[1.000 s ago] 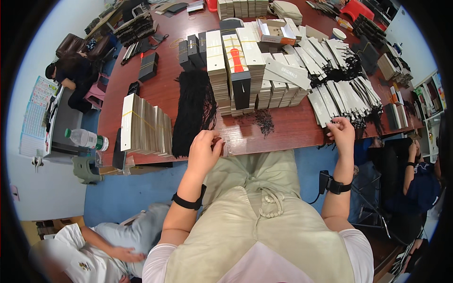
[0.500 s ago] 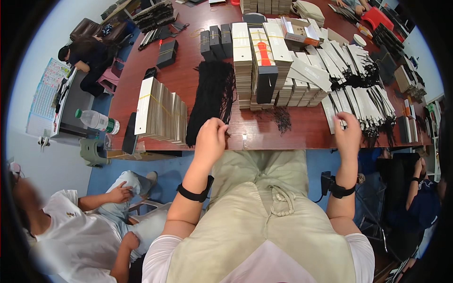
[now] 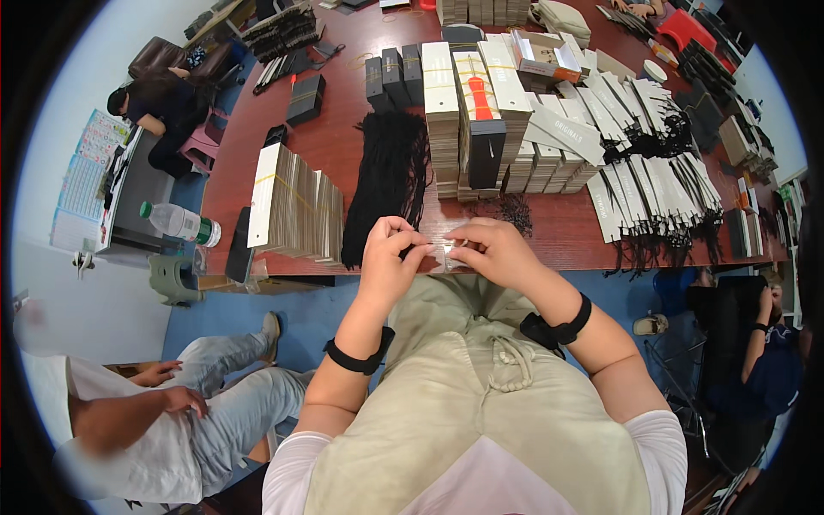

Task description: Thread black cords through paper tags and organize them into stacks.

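Observation:
Close together at the table's front edge, my left hand point(image 3: 390, 255) and my right hand point(image 3: 499, 254) both pinch thumb against fingertips. Something small and pale shows between them, too small to name. Beyond my left hand lies a thick bundle of black cords point(image 3: 386, 167). To its left stands a rubber-banded stack of white cards point(image 3: 296, 206). Past my right hand are small black cord scraps point(image 3: 517, 212) and tall banded card stacks point(image 3: 442, 142), with a red-handled tool point(image 3: 478, 96) on a dark card bundle. White tags with black strings point(image 3: 635, 197) are spread at the right.
A plastic bottle point(image 3: 182, 225) and a dark flat slab point(image 3: 239, 245) sit at the reddish table's point(image 3: 343, 81) left edge. An open carton point(image 3: 545, 56) rests on the stacks. One person point(image 3: 223, 421) sits close on my left, another point(image 3: 760, 365) at far right.
My right hand has come left from the white tags to meet my left hand, which has shifted slightly right. The person on my left has changed posture.

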Tool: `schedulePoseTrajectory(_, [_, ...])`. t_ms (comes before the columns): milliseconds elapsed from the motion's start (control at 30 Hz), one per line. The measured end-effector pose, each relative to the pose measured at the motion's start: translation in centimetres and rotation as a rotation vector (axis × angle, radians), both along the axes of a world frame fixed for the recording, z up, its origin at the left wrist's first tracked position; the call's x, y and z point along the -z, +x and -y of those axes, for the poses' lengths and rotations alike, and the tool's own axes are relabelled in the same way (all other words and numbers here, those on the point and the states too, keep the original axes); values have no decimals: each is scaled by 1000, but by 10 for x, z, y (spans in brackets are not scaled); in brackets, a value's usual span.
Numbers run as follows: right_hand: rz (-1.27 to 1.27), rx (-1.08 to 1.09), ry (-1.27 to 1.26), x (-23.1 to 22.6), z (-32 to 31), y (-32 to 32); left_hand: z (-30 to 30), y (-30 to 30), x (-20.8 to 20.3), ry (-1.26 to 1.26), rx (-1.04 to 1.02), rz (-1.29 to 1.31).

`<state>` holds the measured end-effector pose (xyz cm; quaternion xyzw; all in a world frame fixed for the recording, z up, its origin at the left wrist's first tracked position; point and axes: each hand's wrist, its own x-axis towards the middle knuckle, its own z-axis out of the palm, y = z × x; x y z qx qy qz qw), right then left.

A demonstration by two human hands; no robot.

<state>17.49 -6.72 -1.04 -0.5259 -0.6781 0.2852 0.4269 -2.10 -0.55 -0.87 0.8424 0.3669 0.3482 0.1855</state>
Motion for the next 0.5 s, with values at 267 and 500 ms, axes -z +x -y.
schedulePoseTrajectory(267, [-188, 151, 50, 5, -6, -14, 8, 20, -8, -104, 9, 210])
schedulePoseTrajectory(500, [4, 75, 577, -17, -10, -7, -4, 14, 1, -1075, 87, 547])
